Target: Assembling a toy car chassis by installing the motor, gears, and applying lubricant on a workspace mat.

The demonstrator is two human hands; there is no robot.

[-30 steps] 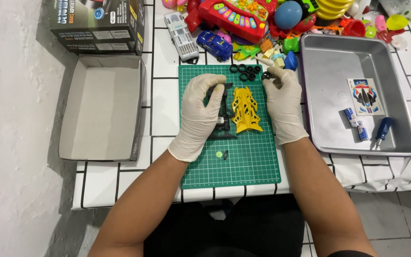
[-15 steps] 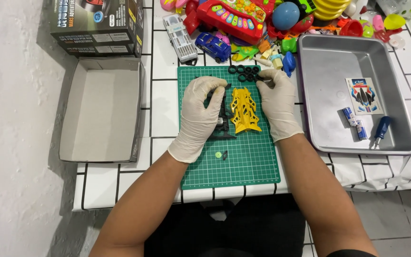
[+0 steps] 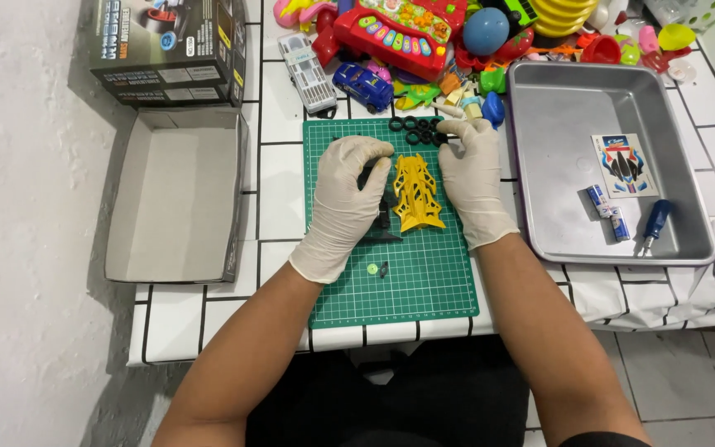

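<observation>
since a second ago both gloved hands have barely moved: the left hand [image 3: 345, 199] stays curled over the black chassis [image 3: 381, 213], fingers closed around it, and the right hand [image 3: 471, 178] rests flat, holding nothing, at 3 o'clock of the yellow shell [image 3: 417, 192] mid-mat [image 3: 424, 281]; fitting seems paused.

Bright, even light is falling from above, keeping the white tiled desk [image 3: 283, 190] and green cutting mat [image 3: 424, 281] sharp. The metal tray [image 3: 556, 149] is giving off soft glare, while the open cardboard box [image 3: 175, 199] is casting a dull shadow leftward.
</observation>
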